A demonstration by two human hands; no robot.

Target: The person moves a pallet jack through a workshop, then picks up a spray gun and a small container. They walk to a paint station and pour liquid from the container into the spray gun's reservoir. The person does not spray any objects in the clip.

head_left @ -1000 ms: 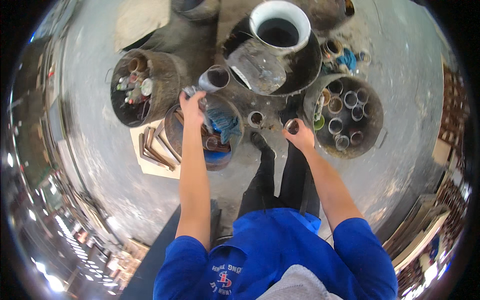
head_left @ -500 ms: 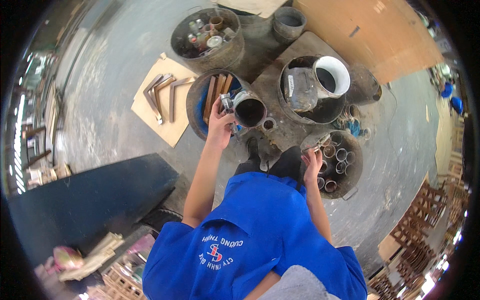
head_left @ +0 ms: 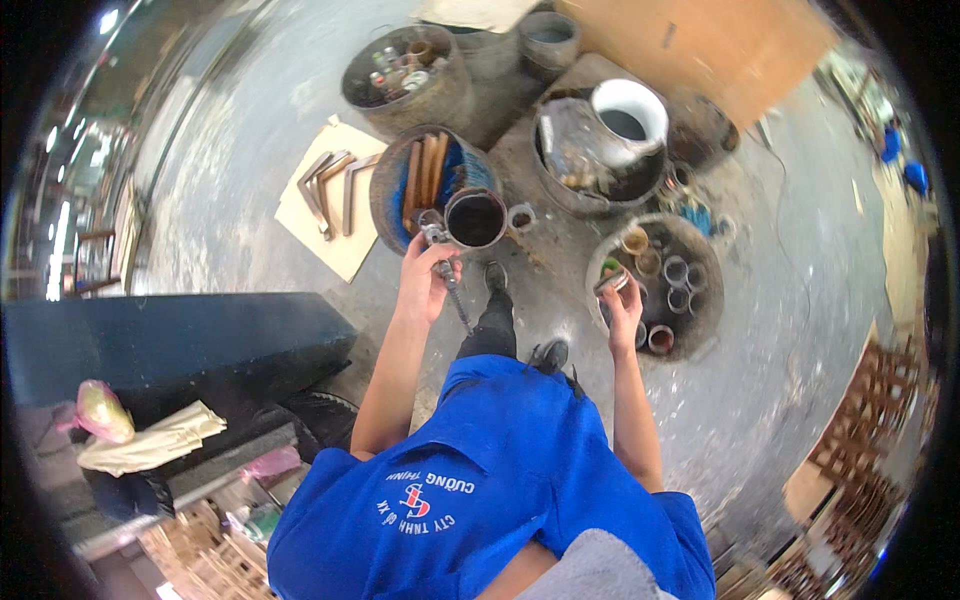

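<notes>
My left hand [head_left: 422, 288] is closed round a metal spray gun [head_left: 436, 236], its open-topped cup [head_left: 476, 219] dark inside. The gun is over the near edge of a blue-lined drum [head_left: 388, 190], in which brown wooden pieces [head_left: 426, 180] stand. A small, flat, lid-like piece [head_left: 613, 282] is pinched in my right hand [head_left: 626, 310]; its exact kind is hard to make out. That hand is above the left side of a round tub [head_left: 708, 325] with several cups [head_left: 676, 270] in it.
A wide drum [head_left: 545, 180] holding a dirty container and a white pot [head_left: 655, 110] stands ahead. Farther left is a drum of bottles [head_left: 420, 112]. Angled wooden pieces [head_left: 345, 190] lie on a board [head_left: 350, 258]. A dark bench-like surface [head_left: 180, 345] is at left; a cable [head_left: 785, 220] trails right.
My left hand has lowered slightly with the spray gun, whose handle and hose now show. My right hand still pinches the lid-like piece, now tilted differently. The view has shifted, and my feet show more.
</notes>
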